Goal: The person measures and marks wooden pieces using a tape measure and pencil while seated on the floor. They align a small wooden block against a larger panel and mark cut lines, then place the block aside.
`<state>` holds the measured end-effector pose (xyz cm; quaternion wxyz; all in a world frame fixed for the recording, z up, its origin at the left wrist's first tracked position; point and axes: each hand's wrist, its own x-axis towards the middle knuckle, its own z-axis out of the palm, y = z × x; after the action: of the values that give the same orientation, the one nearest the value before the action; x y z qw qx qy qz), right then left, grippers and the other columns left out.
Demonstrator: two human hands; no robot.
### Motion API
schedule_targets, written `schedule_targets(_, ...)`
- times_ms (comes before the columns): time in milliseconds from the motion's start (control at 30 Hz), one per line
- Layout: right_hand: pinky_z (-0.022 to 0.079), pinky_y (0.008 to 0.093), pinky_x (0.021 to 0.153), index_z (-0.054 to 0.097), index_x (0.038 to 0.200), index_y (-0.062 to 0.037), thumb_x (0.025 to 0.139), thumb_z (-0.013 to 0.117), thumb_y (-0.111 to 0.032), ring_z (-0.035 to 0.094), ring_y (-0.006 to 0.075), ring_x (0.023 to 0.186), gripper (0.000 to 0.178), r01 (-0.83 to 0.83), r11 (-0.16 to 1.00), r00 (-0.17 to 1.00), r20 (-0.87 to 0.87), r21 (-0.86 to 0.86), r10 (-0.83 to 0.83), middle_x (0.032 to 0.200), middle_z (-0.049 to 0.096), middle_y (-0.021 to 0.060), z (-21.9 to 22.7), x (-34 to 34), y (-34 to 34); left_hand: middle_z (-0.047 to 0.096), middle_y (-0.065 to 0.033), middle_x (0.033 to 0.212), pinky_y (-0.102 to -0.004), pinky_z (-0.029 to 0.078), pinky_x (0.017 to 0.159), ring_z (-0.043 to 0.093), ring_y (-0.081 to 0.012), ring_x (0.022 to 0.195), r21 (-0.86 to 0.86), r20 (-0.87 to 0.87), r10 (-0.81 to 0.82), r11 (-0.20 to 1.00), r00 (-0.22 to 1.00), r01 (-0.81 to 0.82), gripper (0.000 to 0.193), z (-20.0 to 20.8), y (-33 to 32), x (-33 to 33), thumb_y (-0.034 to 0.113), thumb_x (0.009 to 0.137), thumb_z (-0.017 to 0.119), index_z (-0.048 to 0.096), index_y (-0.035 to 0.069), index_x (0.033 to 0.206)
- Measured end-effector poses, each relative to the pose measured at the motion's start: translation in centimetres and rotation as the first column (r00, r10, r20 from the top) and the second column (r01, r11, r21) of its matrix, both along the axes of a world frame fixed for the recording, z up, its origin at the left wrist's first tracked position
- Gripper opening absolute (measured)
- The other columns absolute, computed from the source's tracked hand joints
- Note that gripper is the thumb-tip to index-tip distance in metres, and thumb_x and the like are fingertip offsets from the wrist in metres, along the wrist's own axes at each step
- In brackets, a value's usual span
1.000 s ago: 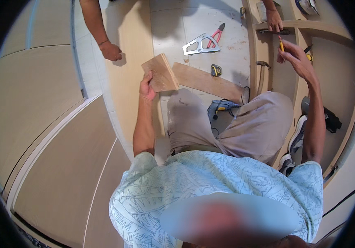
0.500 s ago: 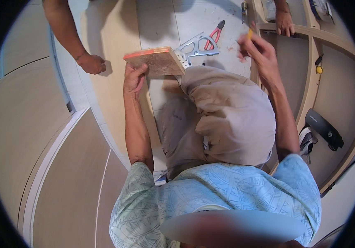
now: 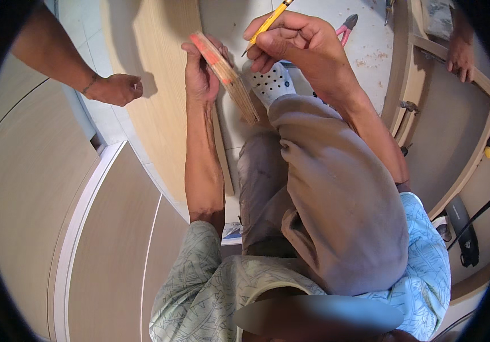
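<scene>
The left hand [image 3: 202, 77] keeps a pinching grip on the board [image 3: 235, 88], held edge-on above the floor [image 3: 365, 68], its fingers partly hidden behind it, while the right hand [image 3: 302, 43] pinches a pencil [image 3: 269, 23] that reaches the picture's top edge. The pliers [image 3: 346, 27] are partly covered by the right hand, and another person's arms [image 3: 57, 51] are cut off. A pale plank [image 3: 168, 34] lies on the tiles, between panels [image 3: 102, 239] at left and a wooden frame [image 3: 462, 171] at right.
</scene>
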<state>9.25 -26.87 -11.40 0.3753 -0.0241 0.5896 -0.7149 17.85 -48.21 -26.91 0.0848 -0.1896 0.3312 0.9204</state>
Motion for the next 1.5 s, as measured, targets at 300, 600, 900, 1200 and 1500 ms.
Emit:
schedule_targets(300, 0.064, 0.0294, 0.090, 0.073, 0.120, 0.0038, 0.102, 0.074, -0.011, 0.077, 0.0175, 0.096, 0.023, 0.089, 0.996, 0.995, 0.047, -0.003, -0.089, 0.103, 0.078, 0.0104, -0.3, 0.8, -0.7, 0.053, -0.0015, 0.067, -0.0274, 0.041, 0.050, 0.052, -0.0131, 0.056, -0.330, 0.184, 0.166, 0.939, 0.969, -0.098, 0.084, -0.3, 2.2, -3.5, 0.089, 0.099, 0.024, 0.054, 0.013, 0.082)
schedule_targets(600, 0.064, 0.0306, 0.090, 0.072, 0.121, 0.0042, 0.103, 0.074, -0.011, 0.077, 0.0167, 0.095, 0.023, 0.088, 0.996, 0.991, -0.099, 0.017, -0.086, 0.101, 0.078, 0.0108, -1.2, 0.6, -0.5, 0.054, -0.0016, 0.068, -0.0280, 0.040, 0.052, 0.050, -0.0124, 0.058, -0.372, 0.151, 0.210, 0.917, 0.966, -0.141, 0.080, -0.9, 2.8, -4.7, 0.084, 0.104, 0.022, 0.052, 0.013, 0.081)
schedule_targets(900, 0.064, 0.0309, 0.094, 0.072, 0.120, 0.0050, 0.102, 0.075, -0.011, 0.077, 0.0168, 0.098, 0.024, 0.053, 0.994, 0.986, -0.159, 0.098, -0.037, 0.105, 0.078, 0.0102, -1.6, 0.5, -0.3, 0.055, -0.0011, 0.071, -0.0299, 0.042, 0.060, 0.050, -0.0130, 0.063, -0.439, 0.126, 0.267, 0.879, 0.955, -0.187, 0.078, -0.8, 2.3, -5.3, 0.076, 0.109, 0.024, 0.056, 0.011, 0.081)
schedule_targets(1200, 0.063, 0.0307, 0.095, 0.073, 0.120, 0.0053, 0.101, 0.076, -0.008, 0.076, 0.0157, 0.099, 0.023, 0.042, 0.994, 0.988, -0.151, 0.101, -0.026, 0.105, 0.078, 0.0095, -1.8, 0.2, -0.3, 0.054, 0.0001, 0.073, -0.0302, 0.043, 0.062, 0.050, -0.0120, 0.066, -0.518, 0.037, 0.196, 0.842, 0.980, -0.149, 0.075, -1.3, 2.2, -5.3, 0.075, 0.109, 0.028, 0.056, 0.012, 0.082)
schedule_targets(1500, 0.063, 0.0284, 0.089, 0.073, 0.121, 0.0050, 0.100, 0.076, -0.006, 0.075, 0.0142, 0.094, 0.023, 0.110, 0.990, 0.987, -0.131, 0.092, -0.097, 0.103, 0.078, 0.0091, -2.0, 0.3, -0.8, 0.059, -0.0020, 0.078, -0.0323, 0.048, 0.064, 0.055, -0.0140, 0.069, -0.478, 0.088, 0.181, 0.870, 0.979, -0.118, 0.078, -1.9, 1.4, -5.4, 0.076, 0.108, 0.030, 0.062, 0.008, 0.087)
